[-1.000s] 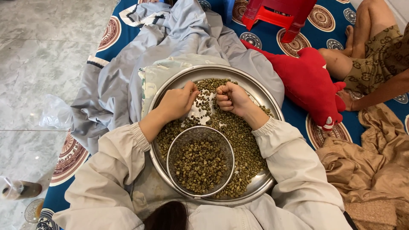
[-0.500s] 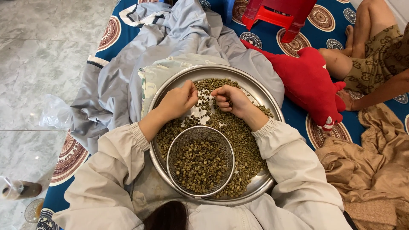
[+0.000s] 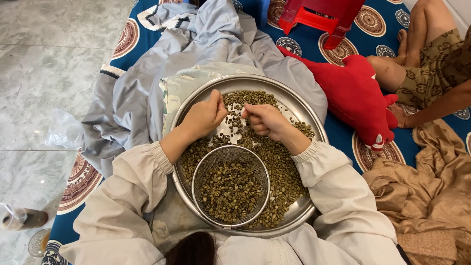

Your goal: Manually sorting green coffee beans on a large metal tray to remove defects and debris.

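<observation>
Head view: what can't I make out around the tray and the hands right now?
- Left hand and right hand: fingertips curl under, so any bean pinched is hidden.
- Metal tray: near rim covered by the sleeves and hair.
- Beans under the mesh sieve: hidden by it.
- Bottle: cut off by the left edge.
- Other person: cut off at the right edge.

I see greenish beans (image 3: 274,162) spread loose over a round steel tray (image 3: 314,127) w/ a bare patch mid-tray; more fill a mesh sieve (image 3: 230,186) at its near edge.
</observation>
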